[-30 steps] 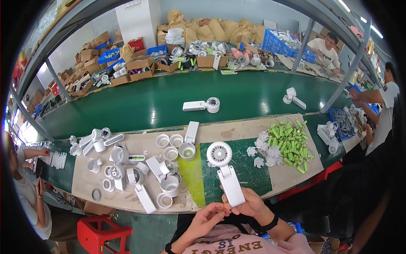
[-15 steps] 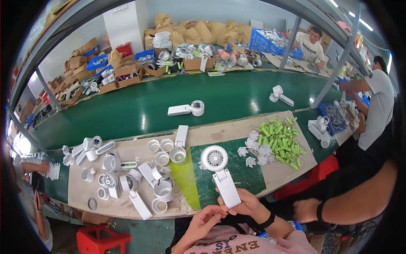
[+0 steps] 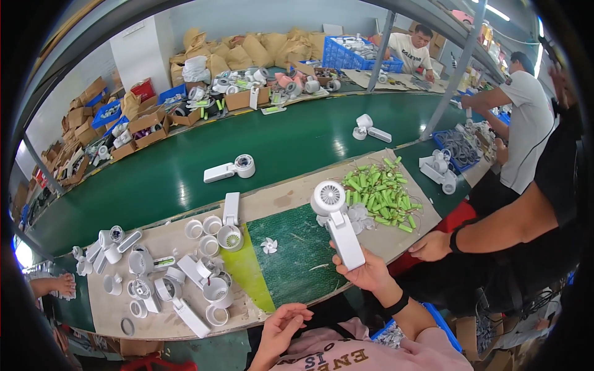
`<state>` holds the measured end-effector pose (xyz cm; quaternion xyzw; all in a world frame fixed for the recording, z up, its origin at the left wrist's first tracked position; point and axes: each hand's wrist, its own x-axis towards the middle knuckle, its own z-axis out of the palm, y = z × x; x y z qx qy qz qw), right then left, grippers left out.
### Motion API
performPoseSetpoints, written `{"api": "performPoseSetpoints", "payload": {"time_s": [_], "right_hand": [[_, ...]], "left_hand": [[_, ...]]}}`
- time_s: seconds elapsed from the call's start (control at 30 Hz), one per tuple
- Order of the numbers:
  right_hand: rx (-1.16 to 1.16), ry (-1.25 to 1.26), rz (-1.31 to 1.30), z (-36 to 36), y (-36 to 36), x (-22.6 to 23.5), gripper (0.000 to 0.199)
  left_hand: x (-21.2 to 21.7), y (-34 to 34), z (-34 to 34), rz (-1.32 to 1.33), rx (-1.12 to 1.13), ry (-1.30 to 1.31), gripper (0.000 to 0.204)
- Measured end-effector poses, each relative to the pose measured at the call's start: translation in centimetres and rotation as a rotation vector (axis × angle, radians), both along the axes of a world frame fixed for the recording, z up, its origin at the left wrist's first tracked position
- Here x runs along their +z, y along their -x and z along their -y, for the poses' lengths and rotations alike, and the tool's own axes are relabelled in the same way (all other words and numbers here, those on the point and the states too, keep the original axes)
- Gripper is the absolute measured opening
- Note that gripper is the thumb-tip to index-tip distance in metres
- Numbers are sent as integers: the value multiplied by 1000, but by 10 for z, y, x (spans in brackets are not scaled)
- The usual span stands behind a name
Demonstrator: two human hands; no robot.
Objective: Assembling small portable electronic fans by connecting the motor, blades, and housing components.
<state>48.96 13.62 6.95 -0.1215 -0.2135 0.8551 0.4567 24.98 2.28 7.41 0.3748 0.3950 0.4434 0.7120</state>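
My right hand (image 3: 369, 271) grips a white handheld fan (image 3: 346, 240) by the lower end of its handle. The fan is upright, its round grille head uppermost and facing me. Lower and to the left, my left hand (image 3: 286, 326) hovers by the table's front edge, fingers loosely curled and apart, holding nothing. A single white fan blade wheel (image 3: 268, 245) lies on the dark green mat (image 3: 294, 272). Behind the fan sit several more white blade wheels (image 3: 359, 217), partly hidden, beside a heap of light green battery cells (image 3: 385, 196) with thin wires.
White fan housings (image 3: 216, 292) and handles crowd the left side. Another fan (image 3: 230, 168) lies on the green belt (image 3: 278, 136) beyond. A co-worker's hand (image 3: 431, 246) rests near the table's right edge; another person's hand (image 3: 62, 284) is far left. A metal post (image 3: 455, 74) stands right.
My view has swung right. The fan has moved right in my right hand, and my left hand has come away from it. The co-worker's hand at right has moved to the table edge.
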Motion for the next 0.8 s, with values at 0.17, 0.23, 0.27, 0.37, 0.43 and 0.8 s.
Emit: {"api": "performPoseSetpoints", "payload": {"time_s": [0.17, 0.23, 0.27, 0.37, 0.43, 0.8], "right_hand": [[-161, -28, 129, -8, -12, 10, 57], [-197, -36, 129, -11, -17, 11, 57], [-226, -43, 127, -13, -20, 11, 56], [-252, -22, 130, -16, -19, 12, 53], [-267, -40, 161, -17, -24, 5, 51], [-330, -67, 341, -24, -57, 0, 44]], "left_hand": [[-1, -1, -2, -15, 4, -9, 25], [-1, 0, -3, -12, 0, -10, 25], [-1, 0, -3, -11, 3, -9, 25], [2, 1, -1, -1, 73, 19, 23], [-6, 3, 1, 1, 55, 21, 24], [-16, 12, 7, 7, 51, 9, 26]]}}
